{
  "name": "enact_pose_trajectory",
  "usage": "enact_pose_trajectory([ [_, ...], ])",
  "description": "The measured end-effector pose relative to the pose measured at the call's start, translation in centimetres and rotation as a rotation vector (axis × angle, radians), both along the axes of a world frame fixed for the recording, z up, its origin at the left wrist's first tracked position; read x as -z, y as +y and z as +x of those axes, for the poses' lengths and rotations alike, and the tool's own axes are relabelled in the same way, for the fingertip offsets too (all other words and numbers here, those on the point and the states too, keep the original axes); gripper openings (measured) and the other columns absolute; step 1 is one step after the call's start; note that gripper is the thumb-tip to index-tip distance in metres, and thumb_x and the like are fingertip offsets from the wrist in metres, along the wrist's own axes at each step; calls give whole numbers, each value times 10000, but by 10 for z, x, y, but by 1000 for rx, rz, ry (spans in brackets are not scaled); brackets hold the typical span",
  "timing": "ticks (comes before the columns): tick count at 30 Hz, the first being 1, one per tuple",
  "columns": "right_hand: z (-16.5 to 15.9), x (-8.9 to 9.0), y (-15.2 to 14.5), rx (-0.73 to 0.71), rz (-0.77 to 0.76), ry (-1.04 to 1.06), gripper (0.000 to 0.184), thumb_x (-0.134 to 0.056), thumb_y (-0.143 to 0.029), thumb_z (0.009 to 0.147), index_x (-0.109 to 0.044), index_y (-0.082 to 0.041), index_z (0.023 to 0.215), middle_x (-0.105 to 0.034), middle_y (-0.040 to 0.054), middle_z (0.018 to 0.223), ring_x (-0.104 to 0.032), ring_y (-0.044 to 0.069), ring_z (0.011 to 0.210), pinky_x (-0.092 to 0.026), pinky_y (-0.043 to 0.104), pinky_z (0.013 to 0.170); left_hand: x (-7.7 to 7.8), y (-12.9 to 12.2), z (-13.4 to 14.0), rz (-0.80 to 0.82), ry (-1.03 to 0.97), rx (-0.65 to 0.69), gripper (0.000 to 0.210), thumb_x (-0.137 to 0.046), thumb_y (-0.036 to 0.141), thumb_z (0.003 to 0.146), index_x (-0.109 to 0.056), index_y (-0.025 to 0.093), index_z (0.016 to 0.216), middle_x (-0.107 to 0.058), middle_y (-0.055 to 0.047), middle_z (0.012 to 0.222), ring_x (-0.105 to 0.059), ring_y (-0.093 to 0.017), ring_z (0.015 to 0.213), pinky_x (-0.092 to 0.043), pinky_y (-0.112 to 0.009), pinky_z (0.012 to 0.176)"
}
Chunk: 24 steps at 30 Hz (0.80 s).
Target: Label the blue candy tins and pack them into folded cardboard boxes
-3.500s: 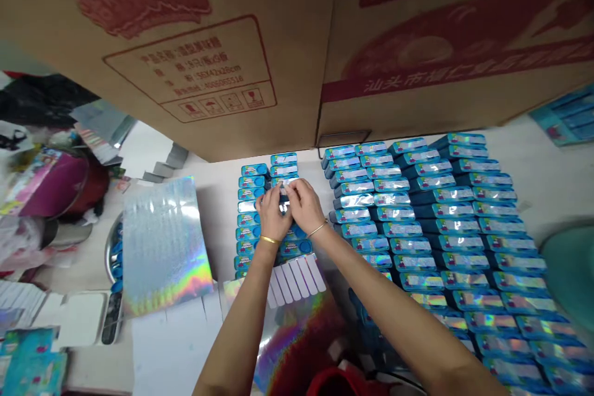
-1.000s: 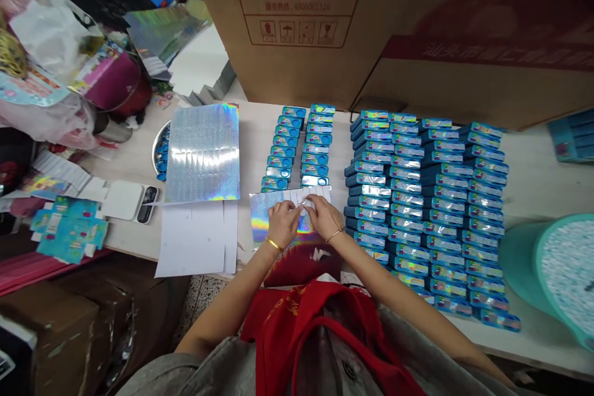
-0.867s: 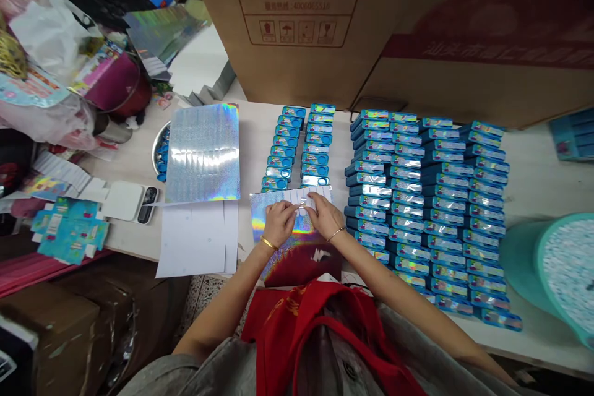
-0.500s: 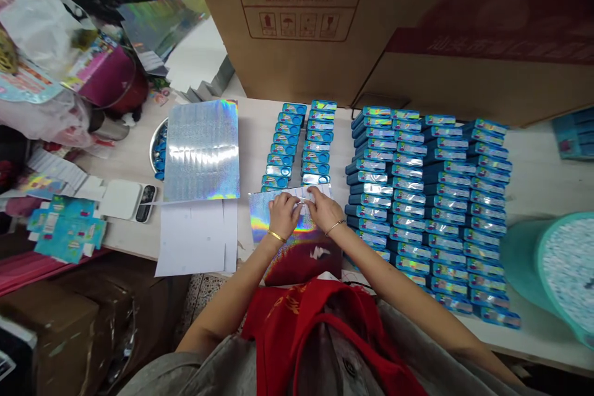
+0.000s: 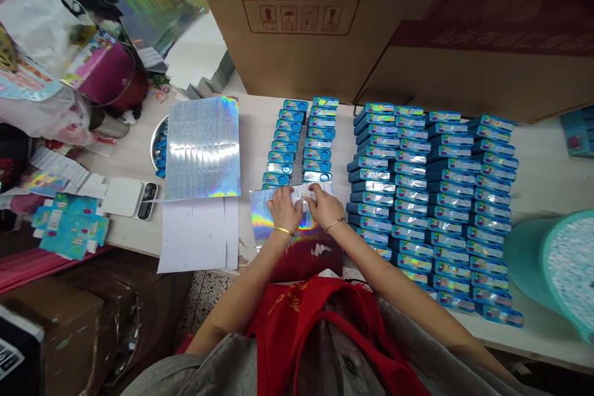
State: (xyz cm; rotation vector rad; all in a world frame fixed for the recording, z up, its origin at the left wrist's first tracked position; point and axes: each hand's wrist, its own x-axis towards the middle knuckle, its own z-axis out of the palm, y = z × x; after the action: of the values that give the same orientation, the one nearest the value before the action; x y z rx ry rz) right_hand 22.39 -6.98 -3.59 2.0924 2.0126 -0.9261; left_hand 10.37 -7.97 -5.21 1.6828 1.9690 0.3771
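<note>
A shiny holographic sheet lies in front of me, its far edge showing white. My left hand has its fingers curled over that far edge, with the thumb toward the middle. Across a small gap my right hand grips the same edge, fingers bent and thumb tip close to the left one. Whatever small piece may be between the fingertips is too small to make out. Under the sheet's near part lies a dark red surface. Just beyond the hands stand two rows of blue boxes.
Several rows of blue boxes stand to the right, beside a teal tub of small pale pieces. Leftward are a silvery sheet stack, white sheets, a metal bowl and a white scale. A large carton stands behind.
My left hand has turned flatter, its fingers now spread along the sheet's far edge instead of pinching near the right fingertips. The right hand has moved only slightly.
</note>
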Motion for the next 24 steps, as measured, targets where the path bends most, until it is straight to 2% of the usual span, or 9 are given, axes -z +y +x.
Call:
enact_pose_trajectory([
  [4,3,2,-1,6,32,30,319,-404,-364,936,-477,-222,1212,-687,81,986,-638,234,790,-330,283,588,-6,2,-13,-26,-45,25,221,-607,270,794,-553,183,990,-610,-95,1008,-539,-272,971,-343,-370,784],
  [6,6,5,-2,0,39,74,320,-426,-354,924,-477,-215,1208,-689,64,913,-629,227,763,-309,277,573,-9,4,-33,56,-82,56,211,-583,322,834,-568,189,997,-620,-87,1006,-542,-253,974,-343,-357,799],
  [9,11,10,-6,20,54,151,317,-440,-332,906,-481,-209,1196,-669,36,806,-606,214,705,-292,272,560,-11,9,-71,169,13,59,271,-515,355,889,-564,212,1113,-613,-95,1105,-514,-264,1054,-316,-371,855],
  [12,13,14,-11,91,98,213,305,-402,-297,905,-486,-192,1178,-638,26,736,-581,213,665,-304,276,563,-8,16,-96,111,123,167,290,-515,343,893,-556,226,1155,-611,-90,1126,-515,-265,1067,-289,-390,893],
  [15,10,14,-12,112,229,278,286,-367,-283,913,-517,-178,1132,-633,63,824,-570,222,725,-352,296,607,-3,22,-103,12,195,277,161,-488,288,908,-611,213,981,-627,-67,992,-559,-235,963,-290,-389,862],
  [17,4,12,-8,45,357,304,272,-365,-282,920,-559,-174,1077,-619,101,932,-555,237,839,-384,320,690,-2,23,-103,-10,221,300,162,-481,294,914,-619,210,914,-618,-59,944,-566,-224,925,-294,-381,826],
  [20,-12,6,3,-108,483,281,270,-396,-285,929,-604,-174,1061,-597,124,1039,-501,261,974,-367,362,807,-5,20,-104,10,210,316,180,-518,358,898,-624,215,926,-597,-69,1015,-559,-222,940,-293,-369,797],
  [24,-30,3,15,-290,466,281,249,-431,-297,937,-627,-200,1057,-614,93,1064,-481,255,1013,-304,390,886,-12,14,-110,73,164,327,209,-468,326,928,-624,202,866,-597,-68,1093,-547,-206,965,-288,-364,800],
])
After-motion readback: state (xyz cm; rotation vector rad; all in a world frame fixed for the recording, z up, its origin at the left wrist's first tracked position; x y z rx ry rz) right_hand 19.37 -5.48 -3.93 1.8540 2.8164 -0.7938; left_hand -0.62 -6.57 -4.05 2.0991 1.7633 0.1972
